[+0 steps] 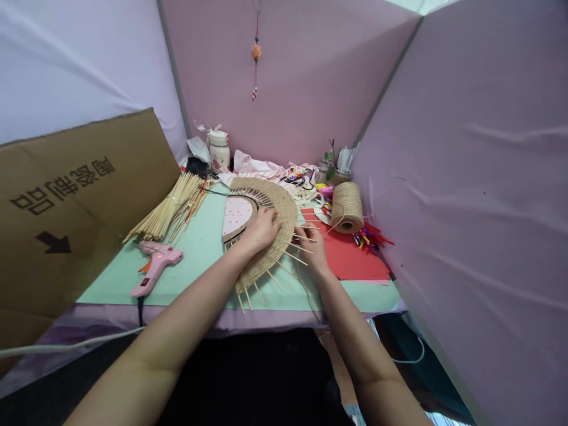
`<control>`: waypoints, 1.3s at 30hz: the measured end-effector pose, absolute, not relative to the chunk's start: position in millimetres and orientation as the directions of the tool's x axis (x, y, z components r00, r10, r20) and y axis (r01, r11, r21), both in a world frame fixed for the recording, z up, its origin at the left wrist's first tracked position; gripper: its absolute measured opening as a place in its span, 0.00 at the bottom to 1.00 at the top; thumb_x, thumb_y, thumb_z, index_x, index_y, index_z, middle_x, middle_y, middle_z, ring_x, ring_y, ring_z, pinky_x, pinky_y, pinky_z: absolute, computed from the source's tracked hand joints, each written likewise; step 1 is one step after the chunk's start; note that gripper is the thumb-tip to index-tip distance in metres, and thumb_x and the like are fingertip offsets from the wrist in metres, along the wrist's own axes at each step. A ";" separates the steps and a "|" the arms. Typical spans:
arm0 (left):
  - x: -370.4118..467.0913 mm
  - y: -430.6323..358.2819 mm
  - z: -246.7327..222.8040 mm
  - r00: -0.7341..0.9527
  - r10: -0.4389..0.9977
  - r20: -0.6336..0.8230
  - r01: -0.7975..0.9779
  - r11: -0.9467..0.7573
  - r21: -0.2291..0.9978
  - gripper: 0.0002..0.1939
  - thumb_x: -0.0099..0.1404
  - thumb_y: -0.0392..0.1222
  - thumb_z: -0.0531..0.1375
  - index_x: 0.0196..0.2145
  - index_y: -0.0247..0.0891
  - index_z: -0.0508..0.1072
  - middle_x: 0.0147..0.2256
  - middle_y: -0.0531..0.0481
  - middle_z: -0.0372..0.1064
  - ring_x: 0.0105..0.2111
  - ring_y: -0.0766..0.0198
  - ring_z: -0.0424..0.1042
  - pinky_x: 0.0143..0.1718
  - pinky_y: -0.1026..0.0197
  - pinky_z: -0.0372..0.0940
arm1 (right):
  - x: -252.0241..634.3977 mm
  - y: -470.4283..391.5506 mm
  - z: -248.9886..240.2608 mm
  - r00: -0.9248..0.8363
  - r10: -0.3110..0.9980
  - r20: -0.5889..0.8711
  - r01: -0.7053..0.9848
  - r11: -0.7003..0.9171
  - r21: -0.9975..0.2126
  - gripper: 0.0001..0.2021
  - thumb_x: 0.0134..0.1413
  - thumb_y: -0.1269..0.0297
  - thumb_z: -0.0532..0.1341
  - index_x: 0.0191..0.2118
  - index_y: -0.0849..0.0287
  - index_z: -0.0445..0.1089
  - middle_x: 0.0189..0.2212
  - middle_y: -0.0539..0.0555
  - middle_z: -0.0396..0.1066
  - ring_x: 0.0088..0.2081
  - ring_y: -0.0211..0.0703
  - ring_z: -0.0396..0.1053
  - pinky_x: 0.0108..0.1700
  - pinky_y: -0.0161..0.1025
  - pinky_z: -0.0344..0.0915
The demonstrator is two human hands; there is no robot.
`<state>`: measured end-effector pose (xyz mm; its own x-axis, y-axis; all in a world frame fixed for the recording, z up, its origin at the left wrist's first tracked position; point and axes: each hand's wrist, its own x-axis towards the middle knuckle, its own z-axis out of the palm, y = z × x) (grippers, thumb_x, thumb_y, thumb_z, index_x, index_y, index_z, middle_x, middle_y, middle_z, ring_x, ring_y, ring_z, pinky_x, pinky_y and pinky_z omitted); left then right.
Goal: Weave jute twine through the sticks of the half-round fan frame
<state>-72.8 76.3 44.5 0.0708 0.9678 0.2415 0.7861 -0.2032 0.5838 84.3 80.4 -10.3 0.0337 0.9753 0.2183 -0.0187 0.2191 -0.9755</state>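
A half-round woven fan (pixel 287 204) lies on the table, its tan twine band wound over thin wooden sticks that stick out past the outer rim. At its inner side sits a white half-circle panel with pink dots (pixel 237 214). My left hand (pixel 265 229) lies over the woven band with bent fingers and holds it. At the right outer rim, my right hand (pixel 310 245) has its fingers pinched among the stick ends, on the twine (pixel 336 223) that runs over from the spool (pixel 347 206). The fingertips of the right hand are partly hidden by sticks.
A pink glue gun (pixel 156 266) lies at the left, near a bundle of wooden sticks (pixel 171 207). A cardboard sheet (pixel 84 225) leans on the left side. Red paper (pixel 355 257) is under the right side. A white bottle (pixel 219 151) stands at the back.
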 end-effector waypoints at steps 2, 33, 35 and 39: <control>-70.7 77.3 38.7 0.088 0.959 0.271 0.783 -0.234 0.577 0.18 0.67 0.44 0.53 0.50 0.32 0.70 0.55 0.36 0.65 0.55 0.52 0.65 0.57 0.51 0.58 | 84.9 81.2 -13.1 0.036 0.973 0.226 -0.039 0.227 -0.973 0.13 0.50 0.54 0.63 0.29 0.57 0.62 0.23 0.45 0.64 0.25 0.35 0.64 0.29 0.34 0.64; -73.5 64.4 31.9 -0.051 0.890 0.453 0.565 -0.348 0.748 0.15 0.68 0.41 0.53 0.48 0.37 0.73 0.51 0.43 0.69 0.52 0.57 0.66 0.55 0.53 0.57 | 112.4 28.7 25.3 0.133 0.940 0.315 0.243 0.278 -0.930 0.13 0.52 0.54 0.62 0.29 0.56 0.61 0.19 0.43 0.58 0.21 0.32 0.54 0.25 0.32 0.53; -72.8 64.1 31.1 -0.038 0.898 0.438 0.575 -0.339 0.745 0.15 0.67 0.41 0.53 0.48 0.37 0.73 0.51 0.42 0.68 0.52 0.56 0.66 0.55 0.53 0.58 | 120.1 19.9 33.5 0.147 0.933 0.329 0.247 0.287 -0.926 0.14 0.52 0.53 0.62 0.29 0.56 0.60 0.18 0.43 0.57 0.20 0.32 0.54 0.24 0.32 0.53; -71.4 64.1 29.4 -0.031 0.906 0.423 0.601 -0.321 0.732 0.15 0.67 0.42 0.53 0.49 0.37 0.73 0.52 0.42 0.68 0.53 0.55 0.66 0.53 0.52 0.58 | 129.3 3.7 46.7 0.183 0.908 0.376 0.274 0.320 -0.907 0.14 0.54 0.52 0.62 0.29 0.56 0.60 0.18 0.43 0.58 0.20 0.32 0.54 0.24 0.32 0.52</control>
